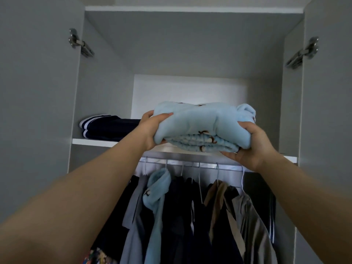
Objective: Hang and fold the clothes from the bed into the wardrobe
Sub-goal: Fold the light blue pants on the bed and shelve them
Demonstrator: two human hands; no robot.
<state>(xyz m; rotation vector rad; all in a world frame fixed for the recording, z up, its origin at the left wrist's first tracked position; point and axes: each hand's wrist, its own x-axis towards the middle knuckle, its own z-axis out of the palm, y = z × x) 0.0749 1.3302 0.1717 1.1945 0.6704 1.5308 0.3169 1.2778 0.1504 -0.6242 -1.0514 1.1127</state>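
Observation:
A folded light-blue fleece garment (202, 122) with small brown figures is held up at the front edge of the wardrobe's upper shelf (95, 142). My left hand (152, 128) grips its left end, thumb on top and fingers underneath. Its right end is gripped by my right hand (247, 147), thumb on the side and fingers below. To the left on the same shelf lies a folded navy garment (108, 127) with white stripes.
Below the shelf a metal rail (190, 164) carries several hung clothes (190, 216): dark, grey, tan and one light-blue fleece piece. Both grey wardrobe doors (38, 92) stand open at either side, with hinges showing. The shelf space behind the held garment is white and lit.

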